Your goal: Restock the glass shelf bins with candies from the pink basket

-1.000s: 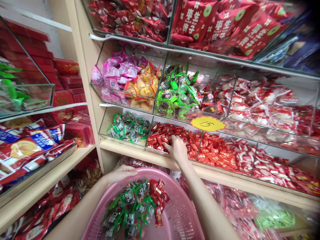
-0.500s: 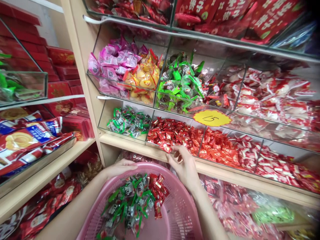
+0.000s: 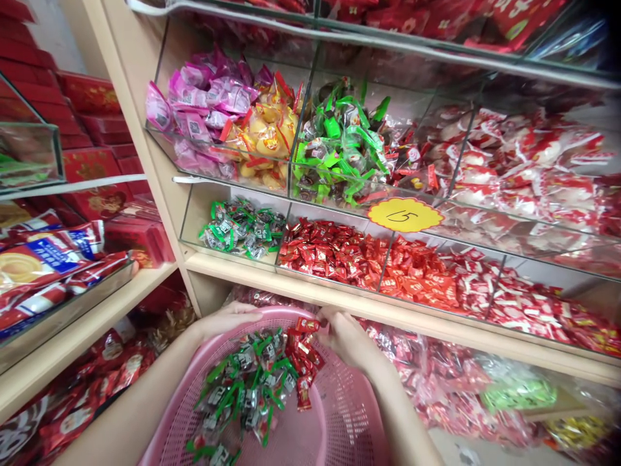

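A pink plastic basket point(image 3: 356, 395) is in front of me at the bottom of the view. Its far left rim is gripped by my left hand point(image 3: 230, 318), whose thumb side shows. Over the far right rim, my right hand point(image 3: 339, 329) pinches a red-wrapped candy point(image 3: 307, 325) between its fingertips. Inside the basket lie many green-and-clear wrapped candies point(image 3: 252, 382) and a small heap of red-wrapped candies point(image 3: 303, 362), right below the pinched one. The low bin just beyond holds more of the same red candies point(image 3: 323, 249).
Glass-fronted shelf bins stretch across, with green-wrapped candies point(image 3: 242, 226), orange-red candies point(image 3: 420, 272) and white-and-red ones point(image 3: 533, 304). A wooden shelf edge point(image 3: 291, 285) runs just beyond the basket. A yellow price tag point(image 3: 405, 214) hangs above. Bagged sweets point(image 3: 446, 382) lie below, right.
My right hand has come down from the red candy bin to the basket, bringing a red-wrapped candy with it. My left hand stays on the rim. The view has shifted slightly.
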### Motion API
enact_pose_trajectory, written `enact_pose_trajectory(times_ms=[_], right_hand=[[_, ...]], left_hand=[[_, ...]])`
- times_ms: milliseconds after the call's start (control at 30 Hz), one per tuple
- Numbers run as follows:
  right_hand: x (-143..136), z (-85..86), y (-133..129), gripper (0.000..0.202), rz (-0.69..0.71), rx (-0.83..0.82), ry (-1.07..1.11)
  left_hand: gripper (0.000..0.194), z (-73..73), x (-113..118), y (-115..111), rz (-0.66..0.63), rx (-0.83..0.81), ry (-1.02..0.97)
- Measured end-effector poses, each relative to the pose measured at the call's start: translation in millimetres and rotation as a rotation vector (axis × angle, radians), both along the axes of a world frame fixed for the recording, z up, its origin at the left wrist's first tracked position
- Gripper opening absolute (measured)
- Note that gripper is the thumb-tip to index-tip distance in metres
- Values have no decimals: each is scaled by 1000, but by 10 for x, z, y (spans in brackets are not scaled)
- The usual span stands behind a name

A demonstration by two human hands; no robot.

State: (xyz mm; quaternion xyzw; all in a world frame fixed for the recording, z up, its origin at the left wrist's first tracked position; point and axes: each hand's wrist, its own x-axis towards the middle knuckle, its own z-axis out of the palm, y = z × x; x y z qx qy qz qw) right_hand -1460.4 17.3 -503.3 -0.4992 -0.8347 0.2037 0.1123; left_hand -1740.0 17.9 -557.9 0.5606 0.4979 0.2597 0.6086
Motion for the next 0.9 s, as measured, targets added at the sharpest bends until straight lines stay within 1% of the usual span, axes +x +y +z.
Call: enact_pose_trajectory(times_ms=[167, 267, 400, 533, 633, 733, 833, 900], right_hand=[[-49, 31, -37, 16, 3, -169, -177], [-105, 24, -70, 17, 36, -223, -260], [-178, 1, -112, 18, 63, -229, -341], [-247, 13, -144, 18, 47, -236, -418], [-295, 17, -168, 23, 15, -239, -495], [-338, -3, -195, 30, -21, -206, -534], [-382, -20, -216, 36, -19, -179, -570], [-408, -18, -222, 36, -12, -178, -578]], left_hand=[[51, -37, -27, 15, 5, -14, 19], [53, -57, -27, 19, -1, -32, -9], [55, -60, -23, 17, 1, -33, -8], [51, -57, -25, 16, -1, -12, 14], [52, -71, -29, 19, 1, -14, 1], [53, -78, -31, 22, -2, -17, 1], [53, -61, -31, 19, -13, -5, 23], [52, -45, -29, 16, -16, 2, 39]])
